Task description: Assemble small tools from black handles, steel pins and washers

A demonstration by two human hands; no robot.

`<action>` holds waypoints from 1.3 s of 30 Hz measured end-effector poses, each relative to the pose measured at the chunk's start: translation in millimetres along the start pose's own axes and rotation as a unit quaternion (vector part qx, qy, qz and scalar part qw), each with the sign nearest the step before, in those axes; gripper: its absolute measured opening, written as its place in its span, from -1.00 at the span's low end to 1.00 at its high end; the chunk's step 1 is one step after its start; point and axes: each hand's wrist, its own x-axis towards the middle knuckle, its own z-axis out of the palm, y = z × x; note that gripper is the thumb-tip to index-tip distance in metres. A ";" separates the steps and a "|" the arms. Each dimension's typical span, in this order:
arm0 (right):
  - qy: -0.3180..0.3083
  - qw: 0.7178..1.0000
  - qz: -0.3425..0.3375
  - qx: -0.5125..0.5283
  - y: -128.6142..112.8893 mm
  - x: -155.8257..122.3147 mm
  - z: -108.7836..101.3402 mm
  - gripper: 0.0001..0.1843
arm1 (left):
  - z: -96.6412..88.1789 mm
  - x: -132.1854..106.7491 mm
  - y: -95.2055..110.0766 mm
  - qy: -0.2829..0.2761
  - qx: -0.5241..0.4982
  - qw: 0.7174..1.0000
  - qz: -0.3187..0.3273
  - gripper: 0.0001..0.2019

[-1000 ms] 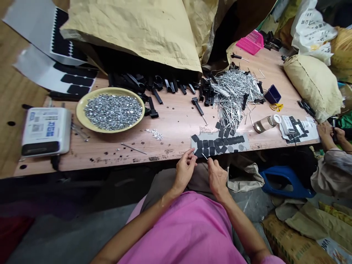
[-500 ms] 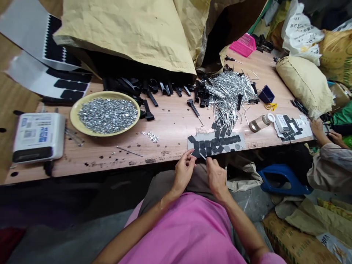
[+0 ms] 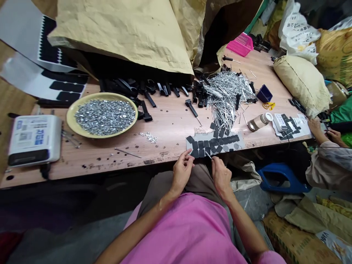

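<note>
Head view: nearest comes a pink top [image 3: 184, 231], on the near side of the grey sheet [image 3: 241, 142]. Between the two, the right hand [image 3: 221, 175] grasps a slim metal rod [image 3: 208, 156], fingers curled round its lower end. The rod juts out ahead of that grip and to its left, its free end at the sheet's near edge; whether it touches anything there, I cannot tell. It looks straight and pale silver. The left hand [image 3: 182, 171] is at the sheet's near left corner, thumb and forefinger bent close together; whether they clasp anything, I cannot tell. Black pads [image 3: 201, 153] lie on the sheet just ahead of both hands. They are flat, matt and squarish with rounded corners, set in uneven rows, several askew. A few more reach past the sheet's far edge. Left of the sheet are loose washers [image 3: 148, 138]; to its right, a clear bottle [image 3: 255, 123]. Farther left of the sheet, a yellow bowl [image 3: 70, 118] is heaped with washers. Beyond the sheet spreads a heap of metal rods [image 3: 227, 91] and, well past that, a pink basket [image 3: 241, 44].
</note>
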 end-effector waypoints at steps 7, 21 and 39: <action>0.014 0.988 0.149 0.027 114.3 -2.6 29.0 -0.70 | 0.3 8.9 5.3 -0.003 -0.013 1.000 0.012 -0.67; 0.120 0.980 -0.127 0.098 -31.0 155.1 -25.2 -0.72 | 1.9 32.1 2.3 0.035 0.118 0.975 0.187 -0.75; -0.232 0.804 -0.399 0.375 -69.1 133.9 -56.5 -0.54 | -39.0 20.4 35.1 0.023 0.318 0.900 0.297 -0.71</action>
